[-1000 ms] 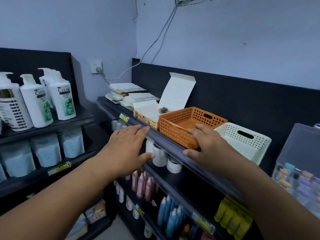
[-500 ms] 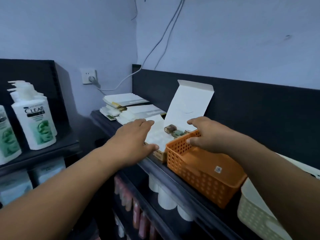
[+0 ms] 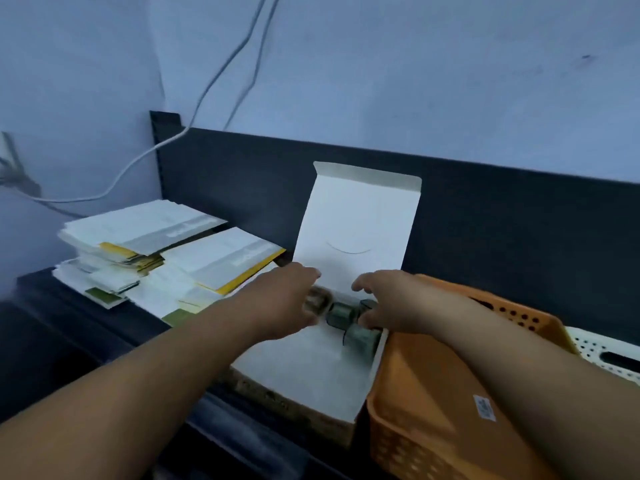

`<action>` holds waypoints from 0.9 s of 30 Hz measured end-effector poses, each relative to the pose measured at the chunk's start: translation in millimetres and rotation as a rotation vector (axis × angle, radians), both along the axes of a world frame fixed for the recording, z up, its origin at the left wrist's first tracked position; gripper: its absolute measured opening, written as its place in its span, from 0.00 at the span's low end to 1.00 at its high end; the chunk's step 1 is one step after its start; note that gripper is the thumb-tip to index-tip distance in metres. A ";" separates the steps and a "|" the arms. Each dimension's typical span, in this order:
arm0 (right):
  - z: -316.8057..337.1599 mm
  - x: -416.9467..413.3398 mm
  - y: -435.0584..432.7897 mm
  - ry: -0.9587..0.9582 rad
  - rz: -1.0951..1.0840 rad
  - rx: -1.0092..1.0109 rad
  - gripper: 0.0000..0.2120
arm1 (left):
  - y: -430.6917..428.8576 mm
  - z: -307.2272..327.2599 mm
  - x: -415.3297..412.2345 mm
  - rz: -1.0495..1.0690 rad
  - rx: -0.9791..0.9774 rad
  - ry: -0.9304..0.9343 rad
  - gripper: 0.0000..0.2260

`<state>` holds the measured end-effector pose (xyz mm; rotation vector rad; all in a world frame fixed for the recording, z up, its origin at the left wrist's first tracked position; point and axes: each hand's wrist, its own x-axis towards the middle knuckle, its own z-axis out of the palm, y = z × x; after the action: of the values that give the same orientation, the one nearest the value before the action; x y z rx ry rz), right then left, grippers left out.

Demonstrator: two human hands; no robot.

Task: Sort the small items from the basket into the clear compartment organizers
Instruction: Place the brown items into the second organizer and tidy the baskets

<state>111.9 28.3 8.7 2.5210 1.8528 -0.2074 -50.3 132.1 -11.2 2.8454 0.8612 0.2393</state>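
- Centre of the frame: my left hand (image 3: 287, 299) reaches into the open white box (image 3: 311, 375) and curls over a brownish roll (image 3: 317, 299); I cannot tell if it really grasps.
- Right hand (image 3: 391, 303) is at the dark rolls (image 3: 341, 315); grasp also unclear.
- Orange basket (image 3: 398, 452) is at lower right, touching the box.

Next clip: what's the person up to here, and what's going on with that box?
A person has both hands inside an open white box on a dark shelf. The left hand and right hand close in from either side on a few small dark items at the box's far end. Blur hides whether either hand grips one. The orange basket beside the box shows only a sticker inside.
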 end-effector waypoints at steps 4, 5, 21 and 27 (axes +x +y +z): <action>-13.9 -7.8 29.0 0.011 -0.056 -0.030 0.23 | 45.0 -9.6 24.8 -0.117 -0.029 0.065 0.19; -17.2 -10.3 34.8 0.012 -0.058 -0.029 0.20 | 53.9 -13.7 31.9 -0.152 -0.038 0.081 0.14; -41.5 -22.6 70.5 -0.105 -0.151 -0.076 0.08 | 85.7 -40.7 42.8 -0.376 -0.082 0.048 0.12; -23.2 -22.3 55.7 0.035 -0.236 0.081 0.13 | 88.9 -26.9 41.8 -0.300 -0.182 -0.092 0.12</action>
<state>89.6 84.0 -14.5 2.8064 1.6022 -0.1826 -8.5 221.0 -38.1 2.7203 0.4072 0.2373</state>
